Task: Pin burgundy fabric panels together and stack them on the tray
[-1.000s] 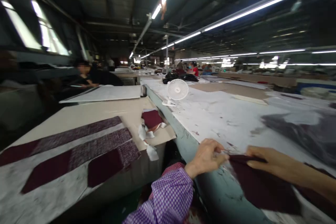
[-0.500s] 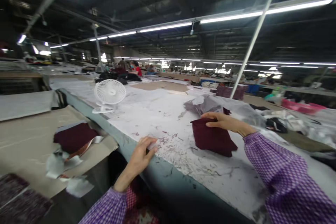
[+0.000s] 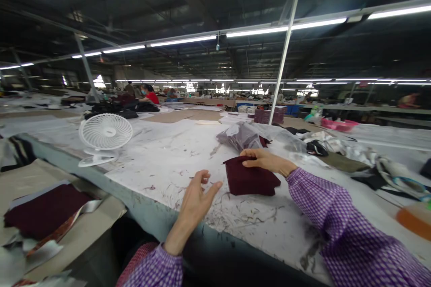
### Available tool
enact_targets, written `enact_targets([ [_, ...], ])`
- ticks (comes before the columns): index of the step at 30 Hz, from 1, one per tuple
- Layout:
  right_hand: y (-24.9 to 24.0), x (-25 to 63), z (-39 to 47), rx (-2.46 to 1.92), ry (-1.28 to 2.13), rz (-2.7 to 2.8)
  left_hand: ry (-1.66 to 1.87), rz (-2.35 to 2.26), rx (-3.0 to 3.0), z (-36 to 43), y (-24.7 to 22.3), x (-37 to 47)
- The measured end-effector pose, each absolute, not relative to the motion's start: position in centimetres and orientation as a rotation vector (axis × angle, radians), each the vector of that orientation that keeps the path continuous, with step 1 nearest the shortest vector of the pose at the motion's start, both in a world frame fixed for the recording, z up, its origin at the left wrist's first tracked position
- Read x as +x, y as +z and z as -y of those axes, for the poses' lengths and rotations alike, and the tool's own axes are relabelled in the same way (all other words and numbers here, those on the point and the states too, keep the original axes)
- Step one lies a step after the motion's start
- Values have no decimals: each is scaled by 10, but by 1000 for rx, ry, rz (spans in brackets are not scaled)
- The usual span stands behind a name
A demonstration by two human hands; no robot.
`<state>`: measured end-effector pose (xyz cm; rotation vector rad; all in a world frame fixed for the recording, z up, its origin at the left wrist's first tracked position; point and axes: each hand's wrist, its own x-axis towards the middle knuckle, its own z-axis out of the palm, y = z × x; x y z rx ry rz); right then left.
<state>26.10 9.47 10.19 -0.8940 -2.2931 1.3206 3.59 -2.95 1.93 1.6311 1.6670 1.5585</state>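
A small stack of dark maroon fabric pieces [image 3: 252, 179] stands tilted over the white table top [image 3: 168, 157]. My right hand [image 3: 264, 161] grips its upper edge, thumb on the near face and the other fingers behind, mostly hidden. To the left of the fabric, my left hand [image 3: 198, 197] hovers over the table's near edge. Its thumb and fingers are apart with nothing between them, and it does not touch the stack. Behind the right hand lies a crumpled clear plastic bag [image 3: 240, 134] with some maroon cloth at it.
A white fan [image 3: 107, 132] stands at the left table edge. Lower left, another maroon fabric pile [image 3: 47, 210] lies on beige sheeting. A pole [image 3: 286, 49] rises behind the bag. Scraps and a pink basin [image 3: 338, 124] are at right; a person in red [image 3: 151, 96] is far back.
The view has turned to the right. My left hand has lifted and come nearer the maroon stack, its fingers spreading. My right hand still grips the stack.
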Motion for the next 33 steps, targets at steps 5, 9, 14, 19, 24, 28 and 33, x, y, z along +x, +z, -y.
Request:
enact_targets([
  [5,111,231,-58,-710,913,2557,1682,-1493,1373,22,26,56],
  [9,109,217,-40,-579,397,2567,1686,-1537,1423,33,27,49],
  [14,106,206,-23,-483,87,2620,1644,-1612,1515,47,32,48],
  [19,101,201,-15,-450,-159,2566,1718,-1586,1440,51,34,49],
  [24,96,197,-8,-393,-427,2562,1758,-1556,1421,53,36,47],
  [28,96,194,-7,-415,-377,2554,1727,-1512,1477,60,39,48],
  [33,105,196,-16,-681,418,2542,1689,-1172,1285,64,35,46],
])
